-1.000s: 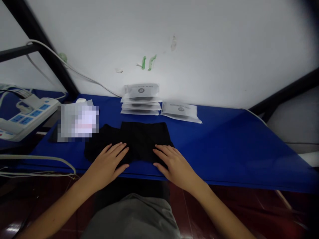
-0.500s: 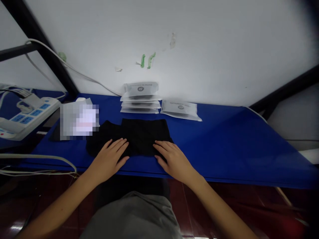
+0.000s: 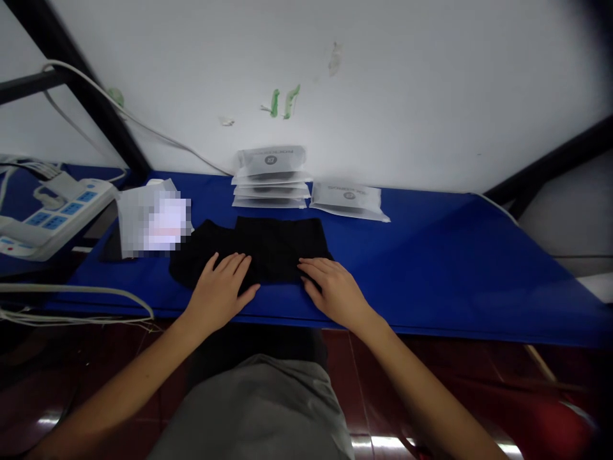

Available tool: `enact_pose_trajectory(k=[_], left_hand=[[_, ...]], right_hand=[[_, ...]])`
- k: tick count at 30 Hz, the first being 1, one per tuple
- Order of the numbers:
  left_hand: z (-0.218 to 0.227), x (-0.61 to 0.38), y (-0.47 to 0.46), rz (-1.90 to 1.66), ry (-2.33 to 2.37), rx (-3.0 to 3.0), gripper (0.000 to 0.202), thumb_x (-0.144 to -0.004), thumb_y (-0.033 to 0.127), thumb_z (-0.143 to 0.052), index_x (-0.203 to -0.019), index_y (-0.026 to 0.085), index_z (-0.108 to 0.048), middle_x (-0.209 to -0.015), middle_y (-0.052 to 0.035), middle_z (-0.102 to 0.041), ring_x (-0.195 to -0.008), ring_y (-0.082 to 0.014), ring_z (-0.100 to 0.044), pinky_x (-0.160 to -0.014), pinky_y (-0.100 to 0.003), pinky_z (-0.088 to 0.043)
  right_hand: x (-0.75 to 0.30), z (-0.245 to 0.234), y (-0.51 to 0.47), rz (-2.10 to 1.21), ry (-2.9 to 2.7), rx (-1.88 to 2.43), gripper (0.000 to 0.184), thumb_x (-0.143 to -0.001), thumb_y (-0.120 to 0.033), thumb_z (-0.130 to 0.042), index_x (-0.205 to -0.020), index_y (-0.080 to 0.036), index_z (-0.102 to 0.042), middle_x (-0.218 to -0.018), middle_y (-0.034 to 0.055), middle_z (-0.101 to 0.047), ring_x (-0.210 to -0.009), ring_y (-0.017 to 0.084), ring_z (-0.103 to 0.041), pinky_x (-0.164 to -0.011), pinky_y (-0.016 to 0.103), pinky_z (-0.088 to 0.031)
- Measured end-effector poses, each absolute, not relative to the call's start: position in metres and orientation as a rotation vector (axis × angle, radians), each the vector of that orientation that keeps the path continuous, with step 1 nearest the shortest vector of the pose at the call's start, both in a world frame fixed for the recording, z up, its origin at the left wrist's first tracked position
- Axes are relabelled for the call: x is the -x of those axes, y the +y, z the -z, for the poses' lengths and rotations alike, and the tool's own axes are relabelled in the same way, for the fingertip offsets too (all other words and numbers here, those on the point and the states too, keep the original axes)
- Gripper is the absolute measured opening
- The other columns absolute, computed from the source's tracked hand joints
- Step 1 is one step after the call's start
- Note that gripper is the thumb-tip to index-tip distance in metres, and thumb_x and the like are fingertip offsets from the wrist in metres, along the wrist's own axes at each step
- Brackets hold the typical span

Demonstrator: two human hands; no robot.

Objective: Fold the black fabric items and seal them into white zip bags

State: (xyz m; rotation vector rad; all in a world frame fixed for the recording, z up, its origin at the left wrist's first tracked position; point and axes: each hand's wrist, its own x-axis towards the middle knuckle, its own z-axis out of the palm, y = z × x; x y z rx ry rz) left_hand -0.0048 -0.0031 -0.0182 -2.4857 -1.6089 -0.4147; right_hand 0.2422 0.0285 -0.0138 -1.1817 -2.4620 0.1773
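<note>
A dark folded piece of black cloth lies flat near the front edge of the blue table; its exact kind does not show. Its left part is rounded, its right part squarer. My left hand rests on the lower middle of the cloth, open, fingers stretched over it and the thumb pointing right past its front edge. On the cloth's lower right corner lies my right hand, also open, with fingers laid together on the fabric and the thumb by the front edge.
Behind the cloth, several frosted zip bags are stacked against the wall, with another frosted bag to their right. At left lie a pale, partly pixelated packet and a white power strip. Cables cross the table's left front edge.
The whole view has shifted, so the table sits slightly higher. My left hand has slid a little right along the cloth. My right hand stays at the right corner.
</note>
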Motion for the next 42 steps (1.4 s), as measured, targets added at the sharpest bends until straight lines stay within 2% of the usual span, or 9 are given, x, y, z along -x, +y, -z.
enact_pose_trajectory(k=[4,9,13,20,23,28,35,39,42], left_hand=[[0.016,-0.002,-0.001,0.380,-1.648,2.443,0.051,-0.091,0.045,-0.046,-0.127,0.008,-0.052,-0.122,-0.0174,-0.061,-0.115,-0.0301,-0.056,-0.102,-0.050,-0.037],[0.007,-0.007,0.004,0.222,-1.627,2.448,0.043,-0.090,0.023,-0.043,-0.129,0.006,-0.051,-0.115,-0.0162,-0.064,-0.105,-0.0282,-0.060,-0.099,-0.047,-0.041],[0.004,-0.002,0.006,0.141,-1.619,2.459,0.053,-0.080,0.005,-0.043,-0.133,0.008,-0.047,-0.117,-0.0144,-0.064,-0.106,-0.0263,-0.059,-0.099,-0.044,-0.041],[0.009,0.014,0.007,0.186,-1.569,2.509,0.056,-0.075,-0.003,-0.040,-0.129,0.009,-0.051,-0.121,-0.0132,-0.063,-0.109,-0.0247,-0.058,-0.096,-0.039,-0.043],[0.007,0.015,0.007,0.161,-1.592,2.503,0.062,-0.069,-0.007,-0.040,-0.129,0.009,-0.050,-0.122,-0.0144,-0.061,-0.112,-0.0271,-0.055,-0.092,-0.040,-0.044],[0.001,0.013,0.007,0.122,-1.695,2.446,0.058,-0.070,-0.005,-0.042,-0.125,0.008,-0.053,-0.116,-0.0158,-0.063,-0.108,-0.0302,-0.056,-0.085,-0.043,-0.047],[-0.004,0.028,-0.002,0.227,-1.756,2.493,0.045,-0.073,0.002,-0.048,-0.115,0.012,-0.059,-0.112,-0.0128,-0.066,-0.103,-0.0268,-0.061,-0.086,-0.040,-0.050],[-0.016,0.036,-0.011,0.251,-1.852,2.674,0.044,-0.071,0.005,-0.048,-0.111,0.017,-0.061,-0.110,-0.0071,-0.068,-0.101,-0.0233,-0.063,-0.086,-0.037,-0.050],[-0.028,0.040,-0.013,0.251,-1.974,2.775,0.041,-0.075,0.011,-0.046,-0.112,0.021,-0.063,-0.109,-0.0039,-0.068,-0.098,-0.0215,-0.064,-0.086,-0.036,-0.050]], right_hand=[[-0.243,0.013,0.031,-0.210,-2.439,1.205,0.026,-0.089,-0.017,-0.048,-0.108,-0.017,-0.066,-0.115,0.0082,-0.068,-0.105,0.023,-0.063,-0.086,0.040,-0.051],[-0.243,0.012,0.035,-0.228,-2.423,1.242,0.024,-0.089,-0.017,-0.048,-0.104,-0.019,-0.066,-0.111,0.0065,-0.070,-0.101,0.023,-0.065,-0.085,0.039,-0.051],[-0.245,0.012,0.035,-0.168,-2.446,1.195,0.023,-0.089,-0.018,-0.048,-0.104,-0.017,-0.067,-0.109,0.0082,-0.070,-0.098,0.023,-0.066,-0.085,0.041,-0.051],[-0.257,0.011,0.026,-0.033,-2.575,1.128,0.033,-0.086,-0.014,-0.049,-0.117,-0.015,-0.061,-0.122,0.0112,-0.063,-0.113,0.026,-0.057,-0.100,0.050,-0.043],[-0.261,0.013,0.026,-0.001,-2.592,1.143,0.037,-0.084,-0.010,-0.046,-0.118,-0.016,-0.060,-0.122,0.0107,-0.064,-0.111,0.024,-0.059,-0.100,0.050,-0.042],[-0.261,0.017,0.030,0.035,-2.562,1.128,0.032,-0.084,-0.009,-0.044,-0.109,-0.017,-0.063,-0.112,0.0092,-0.068,-0.103,0.023,-0.063,-0.096,0.046,-0.045],[-0.267,0.005,0.022,-0.102,-2.517,1.174,0.025,-0.085,-0.012,-0.045,-0.100,-0.016,-0.065,-0.100,0.0082,-0.072,-0.090,0.022,-0.067,-0.093,0.044,-0.047],[-0.275,-0.012,0.014,-0.300,-2.526,1.270,0.024,-0.085,-0.013,-0.046,-0.099,-0.017,-0.065,-0.094,0.0069,-0.072,-0.083,0.021,-0.067,-0.081,0.038,-0.050],[-0.281,-0.027,0.011,-0.508,-2.492,1.346,0.023,-0.085,-0.017,-0.046,-0.097,-0.020,-0.066,-0.091,0.0035,-0.071,-0.079,0.019,-0.066,-0.071,0.032,-0.049]])
